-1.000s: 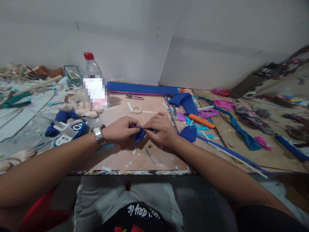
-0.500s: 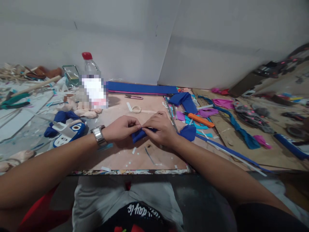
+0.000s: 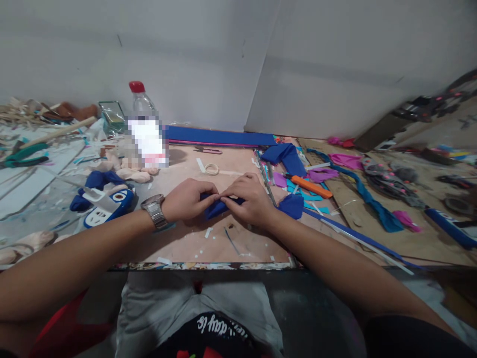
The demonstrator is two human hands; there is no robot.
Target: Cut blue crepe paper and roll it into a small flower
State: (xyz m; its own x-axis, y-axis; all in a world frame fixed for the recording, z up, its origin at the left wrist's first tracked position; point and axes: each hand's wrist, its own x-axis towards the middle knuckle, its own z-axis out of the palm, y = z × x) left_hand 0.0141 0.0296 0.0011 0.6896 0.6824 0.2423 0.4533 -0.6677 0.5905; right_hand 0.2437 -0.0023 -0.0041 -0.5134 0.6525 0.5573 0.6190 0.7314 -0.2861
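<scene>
A piece of blue fabric (image 3: pixel 216 209) lies low over the table, pinched by both hands at the middle of the view. My left hand (image 3: pixel 191 200), with a metal watch at the wrist, grips its left part between thumb and bent fingers. My right hand (image 3: pixel 250 201) is closed on it from the right, thumb tip close to the left thumb. The fingers hide much of the fabric. Just beyond the hands sits a roll of narrow tape (image 3: pixel 211 169). Another blue fabric piece (image 3: pixel 291 206) rests beside my right wrist.
Thread snips (image 3: pixel 207 150) and a long blue strip (image 3: pixel 219 135) lie toward the wall. An orange cutter (image 3: pixel 310 186) is among scraps at right. Left are a red-capped bottle (image 3: pixel 143 102), a blue-and-white power strip (image 3: pixel 109 206) and green-handled pliers (image 3: pixel 26 155).
Both hands stay on the blue fabric, their thumbs slightly shifted along its edge. The whole view has moved a little; the things on the table lie as before.
</scene>
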